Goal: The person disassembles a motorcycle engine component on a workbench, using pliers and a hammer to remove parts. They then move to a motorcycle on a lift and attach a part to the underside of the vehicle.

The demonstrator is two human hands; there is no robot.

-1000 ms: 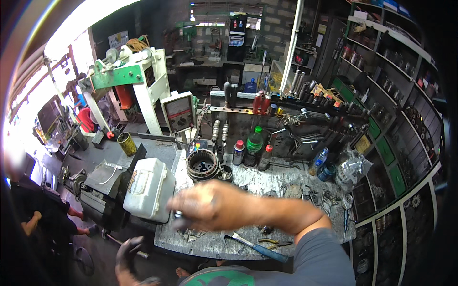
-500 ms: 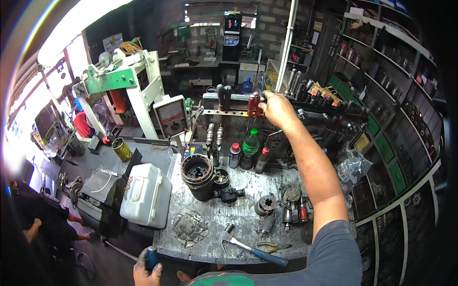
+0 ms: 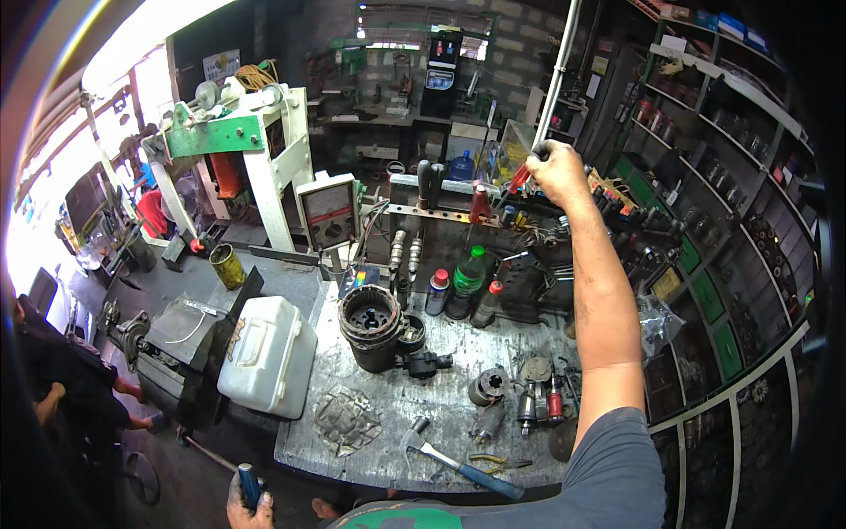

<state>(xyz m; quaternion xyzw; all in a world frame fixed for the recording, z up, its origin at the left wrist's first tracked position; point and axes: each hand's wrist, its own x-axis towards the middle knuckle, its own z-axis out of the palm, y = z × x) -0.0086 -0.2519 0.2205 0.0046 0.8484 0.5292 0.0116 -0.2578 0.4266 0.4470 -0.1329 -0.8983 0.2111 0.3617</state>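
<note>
Above the tool rack (image 3: 445, 215), my right hand (image 3: 557, 169) now pinches a red-handled tool (image 3: 520, 180). A moment ago that hand was lower, right at the row, and 2 red handles stood there — now I see just 1 red handle (image 3: 478, 204) in the rack. So this tool is out of its spot, tilted in my fingers; I can't make out its tip.

My left hand (image 3: 248, 511) is low, just off the bench's front edge, curled around a blue handle (image 3: 249, 485) that points up. I can't tell what is on its other end.

The bench (image 3: 432, 394) is gray, scratched and stained. On it stands a round, dark metal shell (image 3: 368, 350), hollow like a deep pot. Near it lies a crinkled, see-through sheet (image 3: 346, 423). Closer to me is a hammer (image 3: 458, 465) — bent metal claw, blue grip. To the left sits a smooth white plastic box (image 3: 264, 357) with soft corners.
</note>
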